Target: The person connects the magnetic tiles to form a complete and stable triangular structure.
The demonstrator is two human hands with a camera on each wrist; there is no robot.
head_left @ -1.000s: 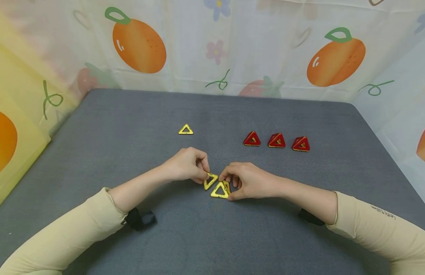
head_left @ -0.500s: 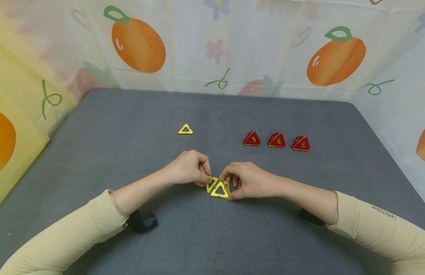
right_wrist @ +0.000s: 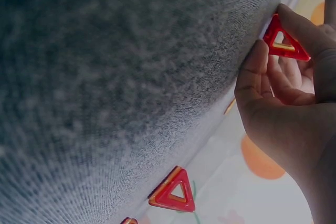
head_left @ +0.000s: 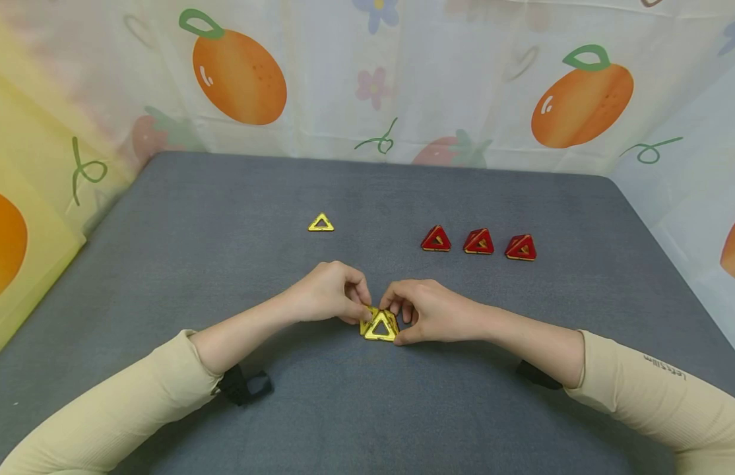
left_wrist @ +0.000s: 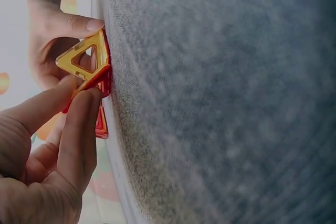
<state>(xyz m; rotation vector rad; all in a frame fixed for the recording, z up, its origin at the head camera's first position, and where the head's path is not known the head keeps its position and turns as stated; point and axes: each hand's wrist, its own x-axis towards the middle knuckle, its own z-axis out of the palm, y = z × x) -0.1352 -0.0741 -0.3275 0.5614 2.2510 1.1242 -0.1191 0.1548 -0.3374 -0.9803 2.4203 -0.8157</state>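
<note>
In the head view a small pyramid of triangular magnetic tiles point(head_left: 382, 328) stands on the grey table, its front face yellow. My right hand point(head_left: 435, 313) holds its right side between thumb and fingers. From the left, my left hand point(head_left: 328, 293) pinches another triangular tile point(head_left: 365, 325) against the pyramid, its top partly hidden by the fingertips. Up close in the left wrist view, that pinched tile shows a red edge point(left_wrist: 93, 81) beside the yellow face point(left_wrist: 71, 60). A red face point(right_wrist: 287, 51) sits between the right thumb and fingers in the right wrist view.
A lone yellow triangular tile point(head_left: 321, 223) lies flat farther back, left of centre. Three red pyramids point(head_left: 435, 240) stand in a row at the back right. Behind the grey table point(head_left: 225, 211) hangs a curtain point(head_left: 326, 72) printed with fruit.
My left hand has shifted slightly right and down, bringing its tile from apart and tilted to against the pyramid's left side. The right hand has stayed in place on the pyramid.
</note>
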